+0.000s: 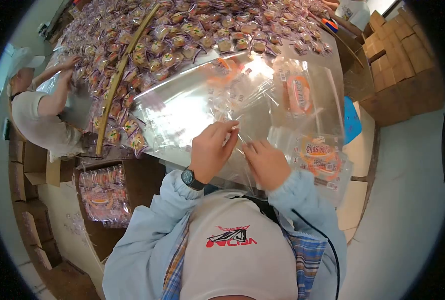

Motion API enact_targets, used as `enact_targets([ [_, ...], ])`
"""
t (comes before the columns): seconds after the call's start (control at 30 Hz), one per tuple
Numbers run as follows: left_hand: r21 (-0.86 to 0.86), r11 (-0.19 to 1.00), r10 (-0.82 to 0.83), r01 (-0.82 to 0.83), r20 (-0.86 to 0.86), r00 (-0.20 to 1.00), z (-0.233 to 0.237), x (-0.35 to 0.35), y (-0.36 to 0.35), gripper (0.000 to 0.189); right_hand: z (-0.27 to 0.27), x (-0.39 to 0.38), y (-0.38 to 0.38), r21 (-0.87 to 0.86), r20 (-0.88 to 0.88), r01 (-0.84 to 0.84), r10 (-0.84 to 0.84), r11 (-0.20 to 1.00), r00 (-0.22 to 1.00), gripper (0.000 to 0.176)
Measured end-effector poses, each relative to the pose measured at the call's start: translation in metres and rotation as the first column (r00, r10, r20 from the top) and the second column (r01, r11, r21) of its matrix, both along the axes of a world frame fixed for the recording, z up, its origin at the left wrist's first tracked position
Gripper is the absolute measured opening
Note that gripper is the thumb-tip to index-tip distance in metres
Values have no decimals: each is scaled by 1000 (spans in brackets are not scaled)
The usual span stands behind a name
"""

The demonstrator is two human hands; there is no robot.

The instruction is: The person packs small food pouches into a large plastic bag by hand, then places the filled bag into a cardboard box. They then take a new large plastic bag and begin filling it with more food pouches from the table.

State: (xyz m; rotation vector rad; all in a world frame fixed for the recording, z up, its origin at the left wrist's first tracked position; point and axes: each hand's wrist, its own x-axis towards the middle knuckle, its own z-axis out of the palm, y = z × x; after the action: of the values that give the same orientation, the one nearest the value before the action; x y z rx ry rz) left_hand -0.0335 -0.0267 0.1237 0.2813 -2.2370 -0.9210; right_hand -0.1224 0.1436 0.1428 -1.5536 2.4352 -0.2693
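Clear plastic film, apparently a thin printed bag (245, 112), spreads over the metal tabletop (170, 127) in front of me. My left hand (213, 149), with a watch on its wrist, pinches the film between thumb and fingertips. Lower and to the right, my right hand (268, 162) has its fingers closed on the same film, which hangs toward my waist. Flat clear bags with orange print (325, 159) lie just right of my right hand. Another orange-printed bag (298, 94) lies farther back.
Many wrapped snacks (192, 30) cover the back and left of the table. A wooden strip (120, 75) runs through them. An open carton (155, 187) with packed bags (105, 195) stands at lower left. Co-workers (45, 112) stand left and at back right, near stacked cartons (400, 55).
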Motion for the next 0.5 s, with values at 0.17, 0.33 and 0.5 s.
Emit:
enact_targets([
  [0.17,-302,928,-249,216,-74,966,13,-5,11,26,-90,-63,-41,-261,-218,-186,130,947,967,65],
  [0.33,-384,923,-135,40,-225,965,17,1,28,27,-48,-76,-92,-333,-477,-339,154,880,865,90],
  [0.5,-304,900,-335,313,-22,942,-32,23,65,40,-30,-88,-123,-659,-16,-55,59,750,998,106],
])
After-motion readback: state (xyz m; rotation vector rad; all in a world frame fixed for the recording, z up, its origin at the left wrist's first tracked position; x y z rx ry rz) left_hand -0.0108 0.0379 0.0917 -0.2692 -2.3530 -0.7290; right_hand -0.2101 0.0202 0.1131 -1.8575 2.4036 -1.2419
